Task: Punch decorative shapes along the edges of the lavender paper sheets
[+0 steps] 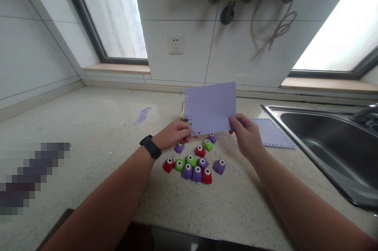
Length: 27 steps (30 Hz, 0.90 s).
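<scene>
A grey stainless-steel sink (333, 136), the one container, sits at three o'clock in the speckled stone bench (118, 188), a metal tap (366, 114) on its rim. The rectangular lilac paper sheet (211, 107), with cut-outs along its left and lower edges, is raised between the hands. At the sheet's four o'clock corner, the right hand (247, 131) pinches it, thumb in front; at eight o'clock, the left hand (177, 132) has bent fingers, but I cannot tell whether they grip. Purple, red and green plastic punches (197, 174) cluster at six o'clock; a second lilac sheet (271, 132) lies beyond the right hand.
</scene>
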{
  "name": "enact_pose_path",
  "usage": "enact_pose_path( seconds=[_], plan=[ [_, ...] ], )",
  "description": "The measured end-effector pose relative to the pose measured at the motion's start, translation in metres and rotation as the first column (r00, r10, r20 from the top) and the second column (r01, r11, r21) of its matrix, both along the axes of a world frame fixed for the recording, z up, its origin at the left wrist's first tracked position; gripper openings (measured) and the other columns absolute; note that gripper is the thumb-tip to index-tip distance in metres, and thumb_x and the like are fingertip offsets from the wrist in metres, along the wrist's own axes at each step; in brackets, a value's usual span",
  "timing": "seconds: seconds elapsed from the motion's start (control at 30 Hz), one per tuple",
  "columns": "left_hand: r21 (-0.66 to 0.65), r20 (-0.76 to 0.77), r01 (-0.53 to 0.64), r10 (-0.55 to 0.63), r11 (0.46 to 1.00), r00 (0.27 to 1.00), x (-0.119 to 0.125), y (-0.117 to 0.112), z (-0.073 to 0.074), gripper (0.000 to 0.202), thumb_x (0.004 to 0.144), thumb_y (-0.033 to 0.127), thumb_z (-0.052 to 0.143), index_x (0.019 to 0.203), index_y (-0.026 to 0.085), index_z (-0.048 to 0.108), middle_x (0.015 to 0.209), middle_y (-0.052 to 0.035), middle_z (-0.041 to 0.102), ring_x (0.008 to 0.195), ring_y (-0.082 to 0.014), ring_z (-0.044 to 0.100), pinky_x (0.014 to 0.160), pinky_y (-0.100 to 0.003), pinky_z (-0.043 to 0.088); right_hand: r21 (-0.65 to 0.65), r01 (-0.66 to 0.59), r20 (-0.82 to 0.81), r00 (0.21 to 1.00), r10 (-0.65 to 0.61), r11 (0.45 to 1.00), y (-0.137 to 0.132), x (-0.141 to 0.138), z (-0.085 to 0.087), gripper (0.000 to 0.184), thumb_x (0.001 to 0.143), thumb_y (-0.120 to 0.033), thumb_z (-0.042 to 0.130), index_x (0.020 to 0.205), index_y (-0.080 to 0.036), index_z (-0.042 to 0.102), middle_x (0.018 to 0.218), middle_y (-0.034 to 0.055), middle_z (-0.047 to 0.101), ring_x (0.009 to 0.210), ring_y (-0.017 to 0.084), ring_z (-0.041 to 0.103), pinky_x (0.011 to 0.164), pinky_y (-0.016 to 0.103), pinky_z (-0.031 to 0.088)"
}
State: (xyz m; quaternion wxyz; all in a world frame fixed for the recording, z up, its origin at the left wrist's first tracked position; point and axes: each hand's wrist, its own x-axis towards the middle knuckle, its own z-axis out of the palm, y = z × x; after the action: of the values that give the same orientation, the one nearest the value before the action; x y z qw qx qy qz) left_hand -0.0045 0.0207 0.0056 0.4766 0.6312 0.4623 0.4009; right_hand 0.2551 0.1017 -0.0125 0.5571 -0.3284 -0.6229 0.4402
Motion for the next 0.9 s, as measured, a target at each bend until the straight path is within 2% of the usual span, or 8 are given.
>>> enact_pose_path(
  seconds=[0.23, 0.6, 0.9],
  plan=[
    [0.004, 0.018, 0.016, -0.016, 1.000, 1.000, 0.000, 0.001, 0.001, 0.024, 0.077, 0.020, 0.050, 0.073, 0.015, 0.073, 0.057, 0.0002, 0.059, 0.049, -0.0110, 0.048, 0.051, -0.025, 0.037, -0.002, -0.008, -0.007, 1.000, 0.008, 1.000, 0.001, 0.001, -0.002, 0.018, 0.088, -0.037, 0.072, 0.078, -0.022, 0.067, 0.063, -0.0031, 0.056, 0.056, 0.012, 0.050, 0.053, 0.027, 0.040],
    [-0.014, 0.016, -0.016, 0.016, 1.000, 1.000, 0.001, 0.000, 0.000, 0.026, 0.083, 0.031, 0.058, 0.062, 0.016, 0.064, 0.057, -0.0001, 0.061, 0.049, -0.0104, 0.049, 0.051, -0.024, 0.039, -0.006, -0.029, 0.017, 0.999, 0.029, 1.000, 0.001, 0.001, -0.003, 0.018, 0.089, -0.036, 0.070, 0.080, -0.022, 0.067, 0.063, -0.0029, 0.056, 0.058, 0.013, 0.050, 0.055, 0.027, 0.039],
    [-0.032, 0.007, -0.039, 0.039, 0.999, 0.999, 0.001, 0.005, -0.009, 0.020, 0.084, 0.029, 0.060, 0.074, 0.015, 0.069, 0.058, 0.0001, 0.062, 0.051, -0.0106, 0.054, 0.053, -0.023, 0.044, -0.007, -0.053, 0.055, 0.997, 0.053, 0.999, -0.001, 0.001, -0.002, 0.018, 0.089, -0.038, 0.070, 0.083, -0.021, 0.068, 0.065, -0.0021, 0.057, 0.059, 0.013, 0.050, 0.057, 0.027, 0.040]
  ],
)
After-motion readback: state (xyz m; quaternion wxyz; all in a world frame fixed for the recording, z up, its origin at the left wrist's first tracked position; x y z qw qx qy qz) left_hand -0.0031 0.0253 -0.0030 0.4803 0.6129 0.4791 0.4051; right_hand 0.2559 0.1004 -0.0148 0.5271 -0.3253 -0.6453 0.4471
